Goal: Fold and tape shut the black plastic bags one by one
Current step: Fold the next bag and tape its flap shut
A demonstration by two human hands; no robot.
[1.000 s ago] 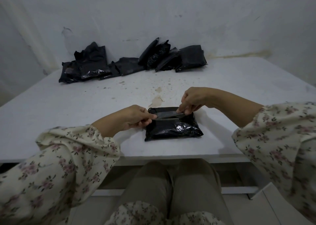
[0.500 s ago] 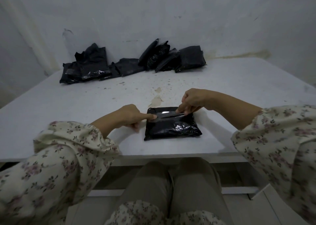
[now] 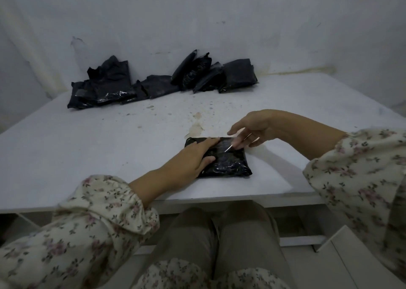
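Observation:
A folded black plastic bag (image 3: 228,164) lies on the white table (image 3: 87,148) near its front edge. My left hand (image 3: 197,154) lies flat on the bag's left half with straight fingers and presses it down. A strip of clear tape (image 3: 226,146) glints across the top of the bag. My right hand (image 3: 252,128) hovers over the bag's upper right corner, its fingers loosely spread. Its lower fingertips touch the tape's right end.
Several more black bags sit at the back of the table against the wall: a loose heap (image 3: 105,86) on the left and a leaning row (image 3: 219,73) on the right. Stains mark the table's middle. My knees are under the front edge.
My left hand let go of the tape's left end and slid flat onto the bag. My right hand opened its pinch on the right end and lifted a little.

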